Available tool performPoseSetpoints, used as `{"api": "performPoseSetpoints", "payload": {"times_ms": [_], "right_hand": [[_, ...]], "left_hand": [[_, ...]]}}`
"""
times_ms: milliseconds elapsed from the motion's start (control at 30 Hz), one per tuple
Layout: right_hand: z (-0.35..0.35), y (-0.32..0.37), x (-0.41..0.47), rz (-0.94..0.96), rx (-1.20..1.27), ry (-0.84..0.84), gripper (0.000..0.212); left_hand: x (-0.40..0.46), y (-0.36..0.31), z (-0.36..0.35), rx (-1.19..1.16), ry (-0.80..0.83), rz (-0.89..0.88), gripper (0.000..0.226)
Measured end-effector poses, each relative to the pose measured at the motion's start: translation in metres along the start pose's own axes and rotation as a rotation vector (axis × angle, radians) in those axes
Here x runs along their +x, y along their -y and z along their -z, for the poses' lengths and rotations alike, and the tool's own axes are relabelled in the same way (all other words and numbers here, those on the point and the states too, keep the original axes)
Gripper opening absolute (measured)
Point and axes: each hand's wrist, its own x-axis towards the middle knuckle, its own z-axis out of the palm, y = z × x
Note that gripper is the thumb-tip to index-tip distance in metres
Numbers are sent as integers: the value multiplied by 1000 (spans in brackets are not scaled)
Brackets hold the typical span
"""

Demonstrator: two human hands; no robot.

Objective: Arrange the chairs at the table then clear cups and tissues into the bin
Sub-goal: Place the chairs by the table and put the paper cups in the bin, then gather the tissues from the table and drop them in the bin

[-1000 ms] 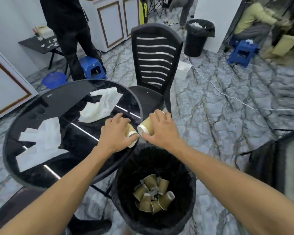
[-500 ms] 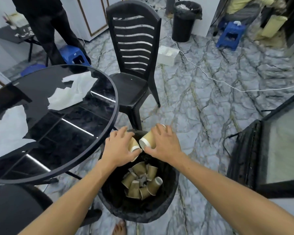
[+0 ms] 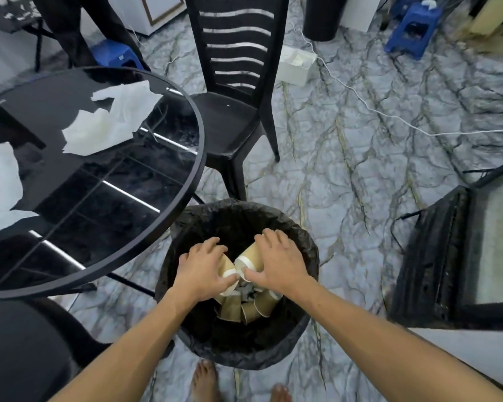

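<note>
Both my hands are over the mouth of the black-lined bin. My left hand grips a tan paper cup tipped on its side. A second tan paper cup is held the same way in my right hand, and the two white rims nearly touch. Several more paper cups lie at the bottom of the bin. White tissues are spread on the round black glass table to the left. A black slatted chair stands at the table's far right.
Another black chair seat is at lower left, under the table's edge. A dark framed panel stands to the right. A white cable crosses the marble floor. Blue stools, a second bin and a person's legs are at the back.
Both hands carried the cups from the table's edge down to the bin and now hold them lower inside its mouth. The view has tilted down towards the bin.
</note>
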Motion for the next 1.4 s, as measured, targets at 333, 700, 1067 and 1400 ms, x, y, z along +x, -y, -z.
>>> {"api": "performPoseSetpoints", "payload": {"times_ms": [333,700,1067,1400], "right_hand": [[-18,15,7,34,-3,-36,79],[9,22,14,24,13,-58,76],[60,22,-4,17,16,-87,73],[155,44,-8,113,14,-193,67]], "left_hand": [[-6,24,-7,-49,-35,9,74],[-2,22,23,-86,-122,-11,69],[-29,-3,60,-71,-166,-49,68],[-63,-15,146,-77,-300,-98,68]]}}
